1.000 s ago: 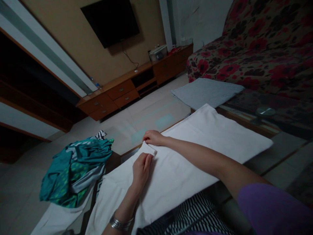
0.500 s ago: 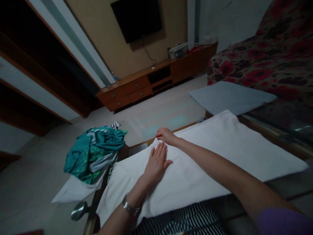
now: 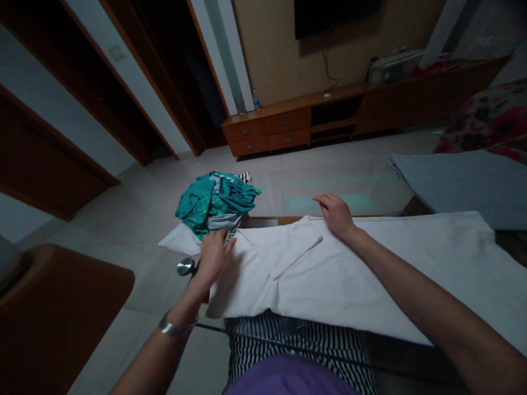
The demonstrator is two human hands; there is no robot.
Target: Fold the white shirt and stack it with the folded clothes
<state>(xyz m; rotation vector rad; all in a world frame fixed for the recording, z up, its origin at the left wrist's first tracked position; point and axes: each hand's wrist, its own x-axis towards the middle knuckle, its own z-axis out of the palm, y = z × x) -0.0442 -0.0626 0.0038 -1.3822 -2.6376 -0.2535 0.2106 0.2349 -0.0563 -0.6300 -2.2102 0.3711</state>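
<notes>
A white garment (image 3: pixel 354 274) lies spread along the low table in front of me, with a thin slit or seam (image 3: pixel 298 259) running slantwise across it. My left hand (image 3: pixel 214 253) is over its left end, thumb and forefinger apart near the far left corner; the other fingertips are hidden. At the far edge, my right hand (image 3: pixel 335 214) rests on or just above the white cloth, its forefinger stretched out and nothing seen in it.
Teal and green clothes (image 3: pixel 216 200) are heaped beyond the left end, above a white cloth (image 3: pixel 179 238). A folded grey-blue cloth (image 3: pixel 465 178) lies at the right. A wooden chair or cabinet edge (image 3: pixel 82 291) stands left; a TV cabinet (image 3: pixel 288 129) is at the back.
My hands have come apart: the left moved to the garment's left end, the right let go of the gathered cloth at the far edge. My view has swung left.
</notes>
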